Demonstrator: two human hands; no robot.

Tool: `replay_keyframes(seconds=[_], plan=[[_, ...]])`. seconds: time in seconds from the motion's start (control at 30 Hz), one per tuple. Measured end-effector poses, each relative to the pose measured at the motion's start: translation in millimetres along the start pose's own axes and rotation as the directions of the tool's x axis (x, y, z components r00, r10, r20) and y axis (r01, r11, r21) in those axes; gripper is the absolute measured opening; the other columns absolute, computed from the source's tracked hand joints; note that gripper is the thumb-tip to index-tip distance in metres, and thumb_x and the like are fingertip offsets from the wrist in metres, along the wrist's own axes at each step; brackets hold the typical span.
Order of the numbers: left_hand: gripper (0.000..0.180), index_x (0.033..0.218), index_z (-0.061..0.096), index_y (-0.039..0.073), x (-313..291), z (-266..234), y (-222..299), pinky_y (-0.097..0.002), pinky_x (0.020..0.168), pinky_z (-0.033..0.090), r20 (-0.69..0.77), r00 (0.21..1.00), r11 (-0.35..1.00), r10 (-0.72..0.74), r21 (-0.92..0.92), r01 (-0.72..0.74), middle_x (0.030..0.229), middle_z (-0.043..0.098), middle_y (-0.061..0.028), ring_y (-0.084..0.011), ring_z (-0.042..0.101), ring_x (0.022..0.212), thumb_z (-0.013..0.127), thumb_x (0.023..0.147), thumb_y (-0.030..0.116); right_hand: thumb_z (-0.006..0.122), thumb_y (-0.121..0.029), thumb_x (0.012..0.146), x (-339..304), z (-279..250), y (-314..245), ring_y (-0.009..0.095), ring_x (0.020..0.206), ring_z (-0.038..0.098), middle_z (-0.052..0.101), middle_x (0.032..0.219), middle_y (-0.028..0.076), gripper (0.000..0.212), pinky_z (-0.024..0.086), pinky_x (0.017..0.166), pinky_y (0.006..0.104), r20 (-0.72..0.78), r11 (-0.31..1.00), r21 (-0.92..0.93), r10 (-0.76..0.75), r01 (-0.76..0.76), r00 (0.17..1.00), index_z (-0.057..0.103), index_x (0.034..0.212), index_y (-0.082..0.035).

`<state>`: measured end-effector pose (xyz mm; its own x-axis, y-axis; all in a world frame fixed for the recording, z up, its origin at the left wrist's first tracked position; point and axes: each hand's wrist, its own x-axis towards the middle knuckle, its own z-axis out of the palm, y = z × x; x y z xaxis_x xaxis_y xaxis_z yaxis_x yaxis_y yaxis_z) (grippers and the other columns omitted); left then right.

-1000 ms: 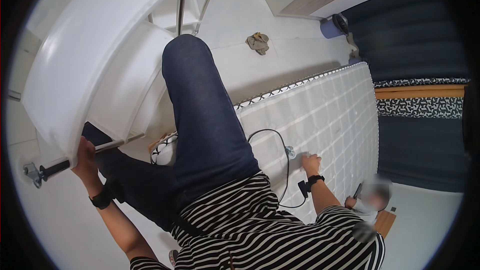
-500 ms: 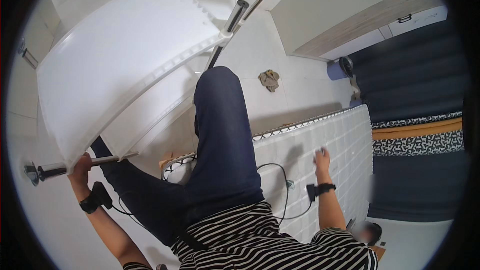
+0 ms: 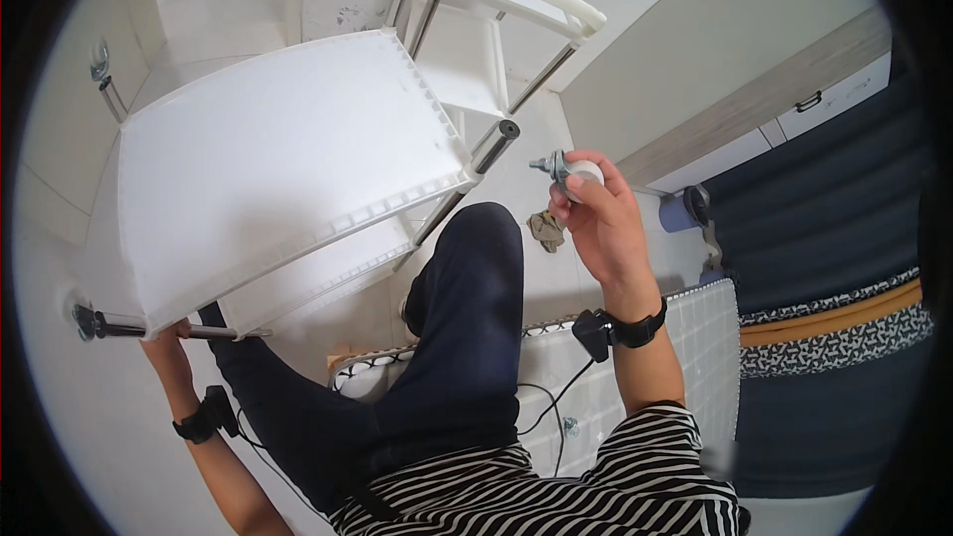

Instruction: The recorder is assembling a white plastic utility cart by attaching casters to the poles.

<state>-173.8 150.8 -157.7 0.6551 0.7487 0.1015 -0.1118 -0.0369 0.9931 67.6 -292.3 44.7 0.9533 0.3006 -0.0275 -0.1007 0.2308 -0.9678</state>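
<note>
A caster wheel (image 3: 584, 182) with a white wheel and a threaded metal stem is pinched in my right hand (image 3: 611, 238), raised right of the white shelf unit (image 3: 288, 159). Its stem points left toward the bare end of a chrome leg (image 3: 499, 142) at the shelf's right corner. At the shelf's near left corner, my left hand (image 3: 171, 347) grips another chrome leg (image 3: 213, 333), its fingers partly hidden under the shelf edge. That leg carries a fitted caster (image 3: 85, 322) at its outer end. One more caster (image 3: 99, 60) sits on the far left leg.
Another small caster (image 3: 570, 426) lies on the quilted mattress (image 3: 685, 357) beside my right arm, near a black cable. A crumpled brown cloth (image 3: 546, 230) lies on the floor. Behind stand a second white rack (image 3: 476, 60), a blue bin (image 3: 683, 210) and dark curtains (image 3: 824, 169).
My right hand has come up from over the mattress toward the shelf's right leg, bringing the caster into clear view. The left hand keeps its hold. The whole view has shifted.
</note>
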Motion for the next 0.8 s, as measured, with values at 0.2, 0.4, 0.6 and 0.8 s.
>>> replay_keyframes(seconds=[0.2, 0.4, 0.6, 0.8], plan=[[0.026, 0.090, 0.059, -0.004, -47.3, 20.2, 26.2, -0.0372, 0.072, 0.046, -0.079, 0.961, 0.682, 0.264, 0.720, -0.128, 0.076, 0.063, -0.0129, -0.0255, 0.060, 0.074, 0.060, 0.086, 0.022, 0.063, -0.005, 0.081, 28.4, 7.0, -20.5, 0.009, 0.065, 0.047, 0.050, 0.073, 0.001, 0.026, 0.039, 0.060, 0.0223, 0.065, 0.983, -0.172, -0.049, 0.060, 0.997, 0.053, 0.105, -0.002], [0.028, 0.081, 0.058, 0.001, -84.1, 80.8, 105.8, -0.0385, 0.064, 0.046, 0.269, 0.876, 0.432, -0.401, 0.898, -0.078, 0.075, 0.062, -0.0158, -0.0324, 0.061, 0.073, 0.068, 0.079, 0.027, 0.067, -0.008, 0.078, 59.8, 14.0, -40.0, 0.008, 0.061, 0.045, 0.052, 0.071, -0.001, 0.030, 0.038, 0.058, 0.0212, 0.165, 0.920, -0.366, -0.083, 0.139, 0.983, 0.055, 0.104, 0.000], [0.020, 0.079, 0.058, 0.000, -64.5, 213.4, 153.2, -0.0302, 0.060, 0.046, 0.816, 0.576, 0.858, 0.053, 0.258, -0.445, 0.069, 0.060, -0.0121, -0.0251, 0.058, 0.062, 0.068, 0.079, 0.017, 0.068, -0.010, 0.078, 61.2, 9.8, -26.3, 0.007, 0.064, 0.048, 0.057, 0.076, 0.000, 0.028, 0.040, 0.059, 0.0213, 0.224, 0.933, -0.320, -0.098, 0.168, 0.970, 0.060, 0.103, 0.000], [0.027, 0.094, 0.057, 0.001, -25.0, 333.7, 158.6, -0.0294, 0.065, 0.046, 0.613, 0.725, 0.882, 0.314, 0.093, -0.461, 0.084, 0.057, -0.0093, -0.0194, 0.058, 0.077, 0.071, 0.077, 0.017, 0.069, -0.009, 0.078, 59.8, 17.0, -11.8, 0.005, 0.071, 0.049, 0.057, 0.082, -0.001, 0.029, 0.040, 0.063, 0.0199, 0.221, 0.860, -0.427, -0.200, 0.279, 0.955, 0.061, 0.105, -0.001]])
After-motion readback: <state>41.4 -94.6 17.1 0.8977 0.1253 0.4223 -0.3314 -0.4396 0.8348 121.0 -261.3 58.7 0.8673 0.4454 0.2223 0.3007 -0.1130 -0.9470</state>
